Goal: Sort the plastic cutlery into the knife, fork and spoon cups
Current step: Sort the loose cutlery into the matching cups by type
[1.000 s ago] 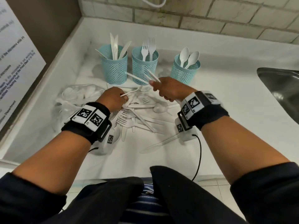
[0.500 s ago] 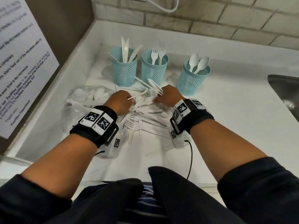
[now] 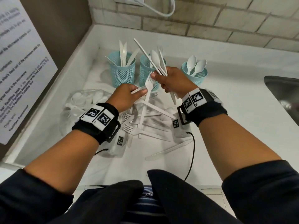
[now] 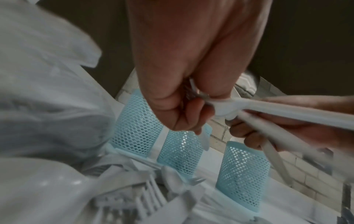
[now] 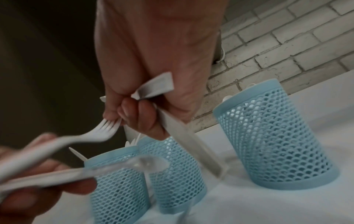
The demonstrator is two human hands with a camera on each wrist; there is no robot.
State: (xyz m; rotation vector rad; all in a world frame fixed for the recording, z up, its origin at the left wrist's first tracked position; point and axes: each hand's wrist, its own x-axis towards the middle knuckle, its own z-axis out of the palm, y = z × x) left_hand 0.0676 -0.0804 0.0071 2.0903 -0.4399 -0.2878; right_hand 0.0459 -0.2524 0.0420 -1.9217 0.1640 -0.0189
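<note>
Three teal mesh cups stand at the back: a knife cup (image 3: 123,73), a fork cup (image 3: 146,75) and a spoon cup (image 3: 196,76). My right hand (image 3: 173,80) hovers in front of the fork cup and grips a bundle of white cutlery (image 3: 156,59), a spoon and long handles fanning upward and a knife blade (image 5: 191,139) hanging below. My left hand (image 3: 127,96) holds a fork (image 5: 95,136) and a spoon (image 5: 149,163). The fork's tines touch my right fingertips (image 5: 122,112). A mixed pile of loose cutlery (image 3: 145,125) lies under both hands.
A crumpled clear plastic bag (image 3: 80,101) lies left of the pile. The white counter (image 3: 234,126) ends at a brick wall behind the cups and a steel sink (image 3: 284,97) on the right. A printed notice (image 3: 19,70) hangs on the left wall.
Both hands have risen from the pile. My right hand now holds a bigger bundle up by the fork cup, and my left has lifted a fork to it.
</note>
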